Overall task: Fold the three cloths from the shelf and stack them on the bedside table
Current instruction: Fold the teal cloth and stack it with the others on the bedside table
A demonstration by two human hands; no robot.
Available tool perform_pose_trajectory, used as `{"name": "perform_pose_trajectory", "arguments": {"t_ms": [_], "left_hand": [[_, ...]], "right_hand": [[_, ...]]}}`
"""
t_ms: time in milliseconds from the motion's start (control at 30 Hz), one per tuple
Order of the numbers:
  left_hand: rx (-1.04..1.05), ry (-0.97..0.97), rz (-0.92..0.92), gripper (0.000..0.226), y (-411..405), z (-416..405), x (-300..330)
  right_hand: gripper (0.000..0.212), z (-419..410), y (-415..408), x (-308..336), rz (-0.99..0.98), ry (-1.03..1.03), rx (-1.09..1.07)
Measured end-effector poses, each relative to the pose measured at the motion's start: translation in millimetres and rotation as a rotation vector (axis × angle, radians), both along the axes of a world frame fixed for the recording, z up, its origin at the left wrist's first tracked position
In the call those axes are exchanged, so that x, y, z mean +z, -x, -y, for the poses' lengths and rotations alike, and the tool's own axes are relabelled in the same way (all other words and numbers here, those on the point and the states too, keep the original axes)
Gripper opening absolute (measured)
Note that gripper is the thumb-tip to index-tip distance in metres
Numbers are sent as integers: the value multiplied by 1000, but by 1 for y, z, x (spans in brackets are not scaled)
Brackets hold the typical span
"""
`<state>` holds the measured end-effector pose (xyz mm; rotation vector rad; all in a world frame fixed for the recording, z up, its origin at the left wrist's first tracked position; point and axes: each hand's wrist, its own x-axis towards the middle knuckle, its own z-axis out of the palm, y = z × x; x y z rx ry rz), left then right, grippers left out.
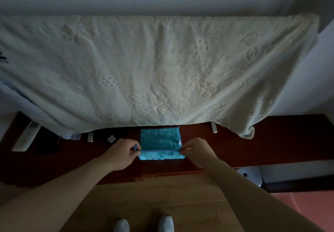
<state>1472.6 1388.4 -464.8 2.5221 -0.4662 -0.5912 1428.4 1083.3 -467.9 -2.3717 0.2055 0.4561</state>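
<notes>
Hands work a blue cloth (160, 141) lying on the dark red-brown table (253, 141), near its front edge and about midway along it. Left hand (122, 154) pinches the cloth's left end between thumb and curled fingers; a bit of blue shows at the fingertips. Right hand (196, 152) pinches the right end the same way, thumb and forefinger closed on the hem. Neither hand is spread; both grips are tight and small, at the ends of a horizontal edge or crease running across the cloth. Whether that line is a raised fold or a flat edge, cannot tell in the dim light.

Behind the cloth, a large pale blanket (162, 69) with raised flower pattern hangs down over the back of the table, its hem just beyond the cloth's far edge. Left of the cloth, on the table: a small square item (111, 138), a dark flat object (47, 146), and a white remote control (27, 137) at the far left. Wooden floor (162, 195) in front of the table; two pale feet (144, 223) at the bottom edge. Rounded white object (250, 175) low to the right, below the table.
</notes>
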Motion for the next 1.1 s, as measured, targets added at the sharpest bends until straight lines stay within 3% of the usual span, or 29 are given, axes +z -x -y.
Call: {"name": "perform_pose_trajectory", "arguments": {"t_ms": [267, 600, 1100], "left_hand": [[242, 177, -15, 10, -15, 11, -11], [614, 379, -70, 9, -54, 23, -55], [781, 337, -102, 13, -69, 37, -78]], "right_hand": [[21, -8, -24, -7, 156, -54, -122], [27, -16, -75, -41, 165, -202, -405], [19, -21, -92, -69, 100, -168, -515]]}}
